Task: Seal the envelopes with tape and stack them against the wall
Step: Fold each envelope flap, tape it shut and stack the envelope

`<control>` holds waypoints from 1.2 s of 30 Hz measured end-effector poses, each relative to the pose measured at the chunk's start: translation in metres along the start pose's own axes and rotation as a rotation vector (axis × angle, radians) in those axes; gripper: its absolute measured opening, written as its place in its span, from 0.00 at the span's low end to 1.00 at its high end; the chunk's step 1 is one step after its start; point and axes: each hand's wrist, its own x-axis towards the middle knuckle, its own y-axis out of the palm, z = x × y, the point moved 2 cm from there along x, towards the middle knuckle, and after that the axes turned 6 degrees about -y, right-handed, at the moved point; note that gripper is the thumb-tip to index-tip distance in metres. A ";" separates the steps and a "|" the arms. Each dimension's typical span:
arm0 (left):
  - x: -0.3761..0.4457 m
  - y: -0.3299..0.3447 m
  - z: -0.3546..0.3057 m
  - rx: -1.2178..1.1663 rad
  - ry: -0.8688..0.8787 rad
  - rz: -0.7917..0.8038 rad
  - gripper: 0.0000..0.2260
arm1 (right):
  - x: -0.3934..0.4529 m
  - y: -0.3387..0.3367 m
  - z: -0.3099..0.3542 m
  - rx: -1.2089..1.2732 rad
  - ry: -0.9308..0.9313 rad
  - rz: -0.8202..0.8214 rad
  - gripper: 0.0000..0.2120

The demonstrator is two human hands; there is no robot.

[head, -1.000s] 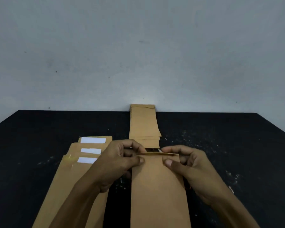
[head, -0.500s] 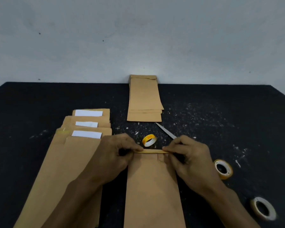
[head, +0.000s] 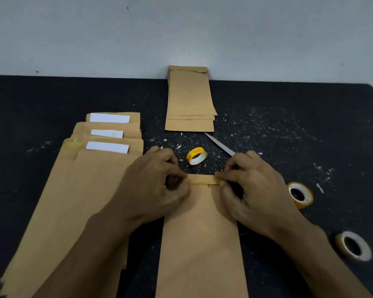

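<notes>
Two bare forearms enter from the lower edge, each ending in a bare hand: left hand (head: 157,186), right hand (head: 254,190). No sleeves, gloves, rings, watch or bracelets show. Fingernails are short and unpainted.

No legible text, number or brand is found on any surface. The small yellow tape roll (head: 196,156) lying on the black table (head: 289,130) carries red print on its outer band, too blurred to read. The white strips (head: 109,118) on the flaps of the unsealed envelopes (head: 78,179) at the left appear blank, bearing no visible writing.
</notes>
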 end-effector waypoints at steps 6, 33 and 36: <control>0.000 0.007 0.006 0.015 -0.003 -0.003 0.15 | -0.001 0.008 0.004 0.055 -0.068 -0.016 0.14; 0.098 0.003 -0.044 -0.117 -0.745 0.585 0.18 | 0.003 0.010 0.004 0.031 -0.017 0.029 0.16; 0.099 0.004 -0.049 -0.149 -0.763 0.564 0.17 | 0.003 0.010 0.004 0.032 -0.009 0.032 0.16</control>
